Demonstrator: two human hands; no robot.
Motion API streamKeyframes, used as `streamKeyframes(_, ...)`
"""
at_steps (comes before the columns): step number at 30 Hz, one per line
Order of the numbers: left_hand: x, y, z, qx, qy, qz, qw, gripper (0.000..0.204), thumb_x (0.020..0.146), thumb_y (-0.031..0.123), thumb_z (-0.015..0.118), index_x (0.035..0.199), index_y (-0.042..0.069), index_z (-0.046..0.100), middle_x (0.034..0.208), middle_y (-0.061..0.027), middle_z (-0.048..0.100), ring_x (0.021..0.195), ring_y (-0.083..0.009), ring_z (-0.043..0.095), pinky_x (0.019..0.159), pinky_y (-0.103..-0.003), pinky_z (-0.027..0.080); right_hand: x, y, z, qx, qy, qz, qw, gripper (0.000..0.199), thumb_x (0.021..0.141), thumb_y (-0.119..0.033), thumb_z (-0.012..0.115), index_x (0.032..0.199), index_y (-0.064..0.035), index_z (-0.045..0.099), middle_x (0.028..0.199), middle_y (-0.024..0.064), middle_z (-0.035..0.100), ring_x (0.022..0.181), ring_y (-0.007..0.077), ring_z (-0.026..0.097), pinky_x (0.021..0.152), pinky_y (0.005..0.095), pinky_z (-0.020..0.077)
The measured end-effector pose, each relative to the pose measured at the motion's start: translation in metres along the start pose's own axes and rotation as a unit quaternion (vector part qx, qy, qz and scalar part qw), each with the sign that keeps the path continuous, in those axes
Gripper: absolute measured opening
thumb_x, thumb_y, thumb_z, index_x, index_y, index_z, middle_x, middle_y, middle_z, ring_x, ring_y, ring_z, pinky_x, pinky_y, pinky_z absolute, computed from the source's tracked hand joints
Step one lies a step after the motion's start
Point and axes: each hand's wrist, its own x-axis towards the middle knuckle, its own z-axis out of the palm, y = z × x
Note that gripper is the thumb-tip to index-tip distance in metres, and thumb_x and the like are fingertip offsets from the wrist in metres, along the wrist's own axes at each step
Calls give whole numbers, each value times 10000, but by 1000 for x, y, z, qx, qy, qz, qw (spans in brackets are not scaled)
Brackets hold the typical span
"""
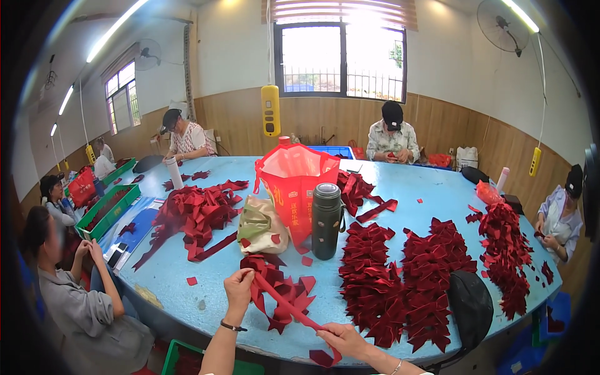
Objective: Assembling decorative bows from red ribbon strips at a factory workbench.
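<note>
A dark red ribbon strip is stretched slantwise between my hands above the table's near edge. My left hand pinches its upper end, and my right hand grips it lower down, with a folded tail hanging below the fingers. Just behind the strip lies a small heap of red ribbon pieces. To the right of my hands, red ribbon bows are piled in a thick row, with a second row of bows beside it.
On the blue table stand a dark thermos, a red bag and a cream cloth bag. A black cap sits at the near right edge. Green crates are at the left. Several people work around the table.
</note>
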Motion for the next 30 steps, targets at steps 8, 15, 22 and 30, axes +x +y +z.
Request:
streamKeyframes(8, 21, 12, -5, 12, -103, -33, 994, 115, 832, 55, 668, 900, -34, 693, 773, -13, 665, 693, -57, 581, 626, -202, 478, -9, -5, -37, 201, -20, 96, 975, 181, 894, -148, 625, 892, 28, 666, 665, 23, 609, 593, 76, 555, 526, 230, 420)
streamKeyframes(15, 22, 12, -18, -91, -230, -171, 954, 116, 821, 33, 673, 914, -32, 697, 803, -34, 675, 692, -75, 605, 632, -200, 495, -21, -27, -57, 354, -2, 58, 933, 146, 879, -74, 603, 887, 66, 642, 644, 91, 588, 576, 158, 573, 537, 274, 424)
streamKeyframes(22, 18, 20, -21, -112, -260, -201, 938, 124, 798, 12, 693, 915, -30, 699, 802, -43, 678, 698, -77, 613, 636, -193, 498, -29, -35, -71, 446, 5, 5, 895, 176, 887, -92, 570, 906, 68, 640, 602, 57, 549, 520, 132, 475, 517, 281, 368)
streamKeyframes(30, 10, 27, -32, -43, -331, -183, 925, 119, 792, 7, 696, 905, -31, 705, 806, -61, 689, 692, -89, 621, 646, -215, 514, -28, -20, -90, 557, -1, -47, 829, 208, 859, -137, 536, 850, 55, 615, 498, 55, 450, 462, 149, 394, 513, 327, 353)
